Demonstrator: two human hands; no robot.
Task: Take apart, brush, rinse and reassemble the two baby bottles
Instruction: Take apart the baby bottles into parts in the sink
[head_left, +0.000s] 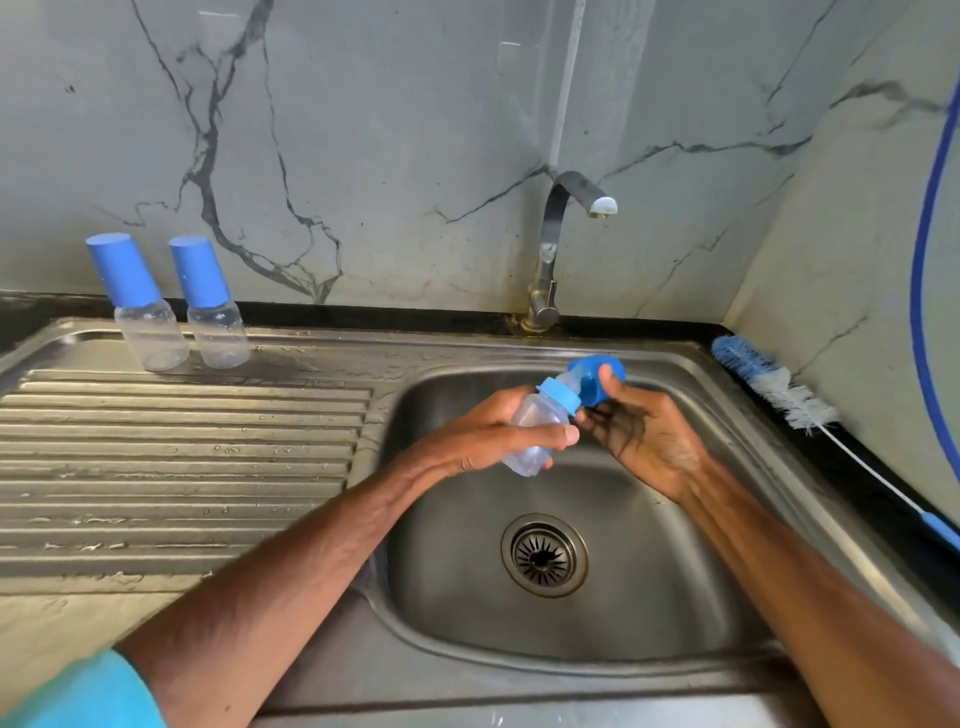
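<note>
Over the sink basin my left hand grips a clear baby bottle with a blue screw ring, tilted with its neck up and to the right. My right hand holds a blue cap just off the bottle's top, with a pale teat partly showing between cap and ring. Two more clear bottles with tall blue caps, one and the other, stand upright at the back of the drainboard. A blue and white bottle brush lies on the counter to the right of the sink.
The steel drainboard with ridges lies to the left and is wet. A curved tap stands behind the basin with no water running. The drain strainer sits at the basin's bottom. Marble walls close the back and right.
</note>
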